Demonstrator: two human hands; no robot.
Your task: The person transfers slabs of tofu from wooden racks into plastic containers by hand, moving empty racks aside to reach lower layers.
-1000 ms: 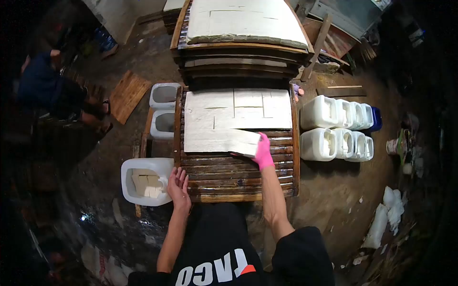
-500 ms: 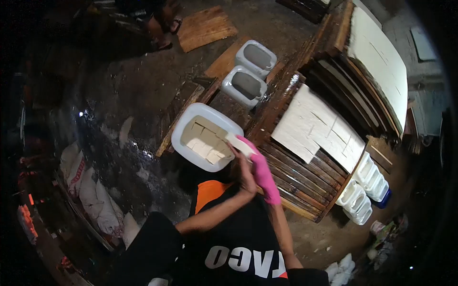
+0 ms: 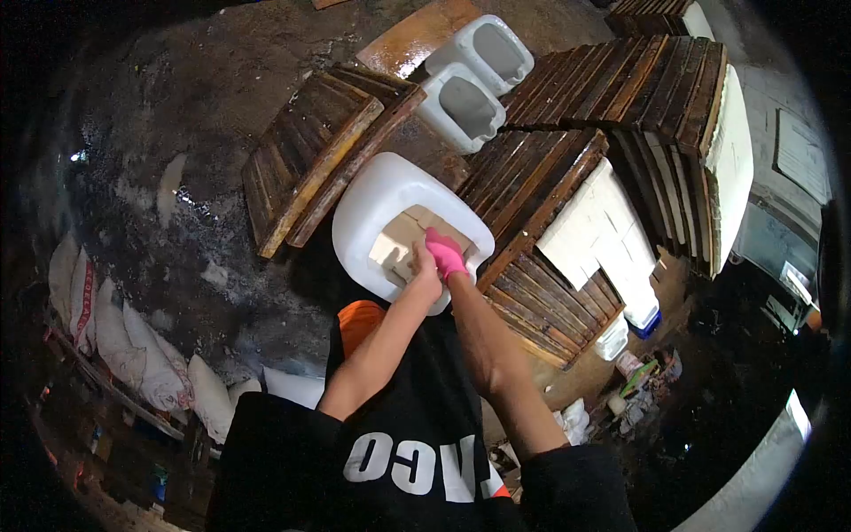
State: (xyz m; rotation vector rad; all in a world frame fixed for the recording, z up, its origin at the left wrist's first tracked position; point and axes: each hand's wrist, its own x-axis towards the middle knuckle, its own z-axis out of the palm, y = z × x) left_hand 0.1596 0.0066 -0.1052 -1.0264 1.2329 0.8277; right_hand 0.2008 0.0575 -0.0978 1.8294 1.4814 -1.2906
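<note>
Blocks (image 3: 391, 245) in tub (image 3: 365, 197); slab (image 3: 581, 232) still on rack (image 3: 551, 307). Left hand (image 3: 425, 269), right hand (image 3: 446, 252) at tub's mouth; grips hidden, can't tell.

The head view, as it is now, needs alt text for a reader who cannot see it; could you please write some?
A person's bare left hand and pink-gloved right hand are together at the opening of a white container with pale blocks inside. To the picture's right, a scored white slab lies on a slatted wooden board.
</note>
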